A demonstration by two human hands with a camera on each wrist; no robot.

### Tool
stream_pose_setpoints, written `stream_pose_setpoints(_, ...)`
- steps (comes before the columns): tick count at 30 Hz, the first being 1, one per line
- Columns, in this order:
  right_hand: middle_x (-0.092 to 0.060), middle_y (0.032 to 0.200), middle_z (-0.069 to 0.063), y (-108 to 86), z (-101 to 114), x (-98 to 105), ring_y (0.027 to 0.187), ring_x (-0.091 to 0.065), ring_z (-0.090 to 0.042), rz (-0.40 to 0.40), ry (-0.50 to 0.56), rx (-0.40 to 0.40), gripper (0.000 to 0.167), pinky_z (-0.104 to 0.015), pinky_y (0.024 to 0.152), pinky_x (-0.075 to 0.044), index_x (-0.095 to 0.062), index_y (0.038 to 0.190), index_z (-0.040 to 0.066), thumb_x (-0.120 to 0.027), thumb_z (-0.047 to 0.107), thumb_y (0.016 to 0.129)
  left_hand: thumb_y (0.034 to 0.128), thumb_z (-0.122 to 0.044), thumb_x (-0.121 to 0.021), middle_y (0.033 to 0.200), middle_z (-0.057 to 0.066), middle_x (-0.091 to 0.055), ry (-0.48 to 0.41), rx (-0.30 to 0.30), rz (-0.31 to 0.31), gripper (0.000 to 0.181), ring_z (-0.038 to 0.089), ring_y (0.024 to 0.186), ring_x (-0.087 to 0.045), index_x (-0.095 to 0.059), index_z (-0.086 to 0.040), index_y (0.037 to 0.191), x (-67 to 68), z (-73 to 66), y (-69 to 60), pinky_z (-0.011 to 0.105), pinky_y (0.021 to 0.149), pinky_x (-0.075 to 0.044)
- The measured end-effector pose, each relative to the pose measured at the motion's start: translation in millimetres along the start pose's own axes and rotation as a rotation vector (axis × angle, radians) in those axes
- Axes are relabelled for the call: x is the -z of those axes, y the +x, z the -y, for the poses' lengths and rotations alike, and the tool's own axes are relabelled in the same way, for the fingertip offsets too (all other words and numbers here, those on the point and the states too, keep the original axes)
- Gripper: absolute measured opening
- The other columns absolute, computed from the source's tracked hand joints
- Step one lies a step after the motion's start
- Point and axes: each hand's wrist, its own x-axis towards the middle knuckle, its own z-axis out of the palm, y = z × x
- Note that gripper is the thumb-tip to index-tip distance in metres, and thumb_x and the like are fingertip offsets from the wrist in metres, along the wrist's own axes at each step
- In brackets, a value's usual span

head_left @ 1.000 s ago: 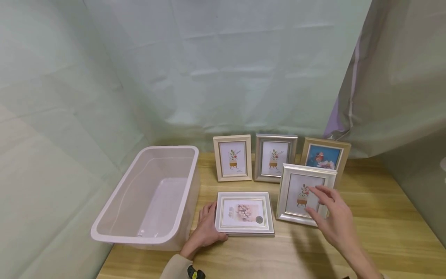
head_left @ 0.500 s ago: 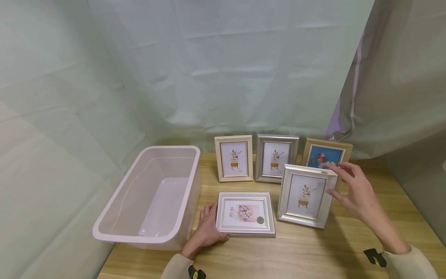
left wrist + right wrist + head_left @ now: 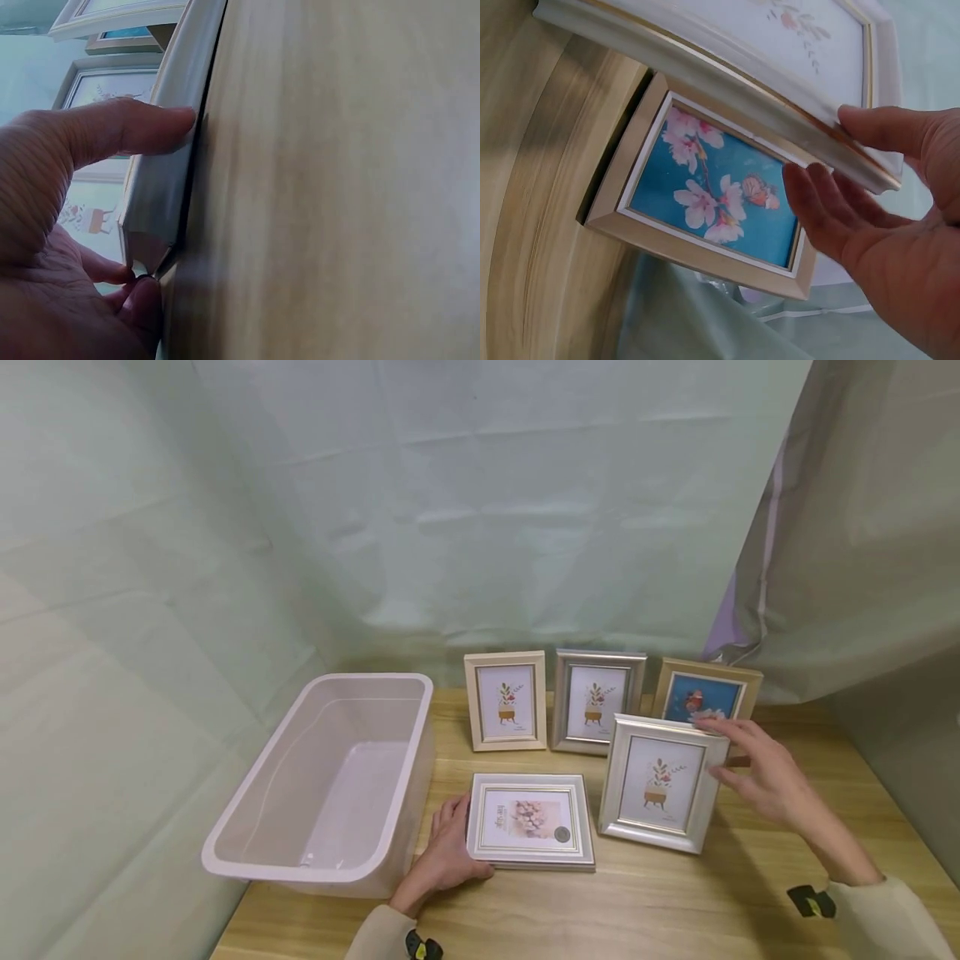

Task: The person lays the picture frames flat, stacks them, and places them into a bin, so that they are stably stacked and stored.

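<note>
A silvery-white picture frame point(image 3: 528, 821) with a pink flower print lies face up on the wooden table. My left hand point(image 3: 447, 852) holds its near left corner, the thumb along the near long side and the fingers at the short end. To its right stands another silver picture frame point(image 3: 663, 783), tilted back, with a potted-plant print. My right hand point(image 3: 765, 772) pinches its upper right corner; in the right wrist view the thumb point(image 3: 885, 129) is on the front and the fingers point(image 3: 817, 206) are behind the edge.
Behind stand a cream picture frame point(image 3: 506, 702), a grey-silver picture frame point(image 3: 598, 702) and a gold picture frame point(image 3: 748, 693) with a blue flower picture, partly covered by the front one. A white plastic tub point(image 3: 416, 777) sits at left. Pale cloth hangs behind.
My right hand has moved right from in front of the standing silver frame to its upper right corner and closed on it. The left hand has stayed at the lying frame.
</note>
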Motion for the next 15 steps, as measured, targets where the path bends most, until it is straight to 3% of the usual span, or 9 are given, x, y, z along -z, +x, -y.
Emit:
stream_pose_setpoints(3, -0.068, 0.138, -0.019, 0.7, -5, -1, 0.114, -0.047, 0.022, 0.008, 0.058, 0.029, 0.068, -0.016, 0.075, -0.061, -0.065, 0.143, 0.003, -0.083, -0.017, 0.080, 0.0568, -0.013, -0.098, 0.160, 0.033, -0.041, -0.034, -0.018, 0.012, 0.126, 0.049, 0.146, -0.036, -0.036, 0.004, 0.165, 1.3, 1.3, -0.9, 0.070, 0.123, -0.036)
stream_pose_setpoints(6, -0.064, 0.143, 0.014, 2.2, -11, -3, 0.105, -0.055, 0.018, 0.004, 0.095, 0.078, 0.069, -0.013, 0.073, -0.059, -0.065, 0.142, 0.002, -0.081, -0.021, 0.080, 0.0582, -0.016, -0.097, 0.159, 0.035, -0.041, -0.074, -0.063, 0.013, 0.125, 0.051, 0.146, -0.035, -0.034, 0.004, 0.165, 1.8, 5.0, -0.5, 0.074, 0.122, -0.036)
stream_pose_setpoints(7, -0.059, 0.143, 0.025, 2.5, -13, -3, 0.103, -0.058, 0.016, 0.004, 0.102, 0.094, 0.069, -0.013, 0.072, -0.059, -0.064, 0.142, 0.002, -0.080, -0.022, 0.079, 0.0629, -0.020, -0.096, 0.158, 0.035, -0.041, -0.065, -0.100, 0.005, 0.122, 0.050, 0.146, -0.035, -0.033, 0.003, 0.166, -1.0, 11.9, 1.2, 0.070, 0.122, -0.038)
stream_pose_setpoints(9, -0.047, 0.142, 0.039, 3.0, -17, -3, 0.100, -0.061, 0.014, 0.012, 0.121, 0.113, 0.070, -0.014, 0.071, -0.059, -0.064, 0.142, 0.001, -0.079, -0.024, 0.079, 0.0675, -0.024, -0.094, 0.158, 0.036, -0.041, -0.074, -0.116, 0.000, 0.119, 0.052, 0.145, -0.035, -0.032, 0.004, 0.165, 0.0, 12.6, 1.4, 0.071, 0.121, -0.039)
stream_pose_setpoints(11, -0.045, 0.140, 0.043, 3.3, -21, -3, 0.096, -0.063, 0.013, 0.030, 0.146, 0.119, 0.071, -0.015, 0.069, -0.059, -0.063, 0.143, 0.000, -0.078, -0.025, 0.079, 0.0744, -0.025, -0.094, 0.157, 0.037, -0.042, -0.092, -0.100, -0.005, 0.113, 0.055, 0.145, -0.036, -0.033, 0.006, 0.164, 2.3, 10.6, 0.6, 0.072, 0.121, -0.039)
stream_pose_setpoints(15, -0.051, 0.132, 0.042, 3.0, -23, -2, 0.097, -0.065, 0.013, 0.042, 0.214, 0.078, 0.066, -0.016, 0.067, -0.061, -0.065, 0.141, -0.001, -0.076, -0.025, 0.080, 0.0835, -0.019, -0.091, 0.159, 0.038, -0.043, -0.195, 0.017, -0.005, 0.102, 0.057, 0.147, -0.041, -0.034, 0.011, 0.163, 11.6, -2.5, -2.3, 0.072, 0.120, -0.043)
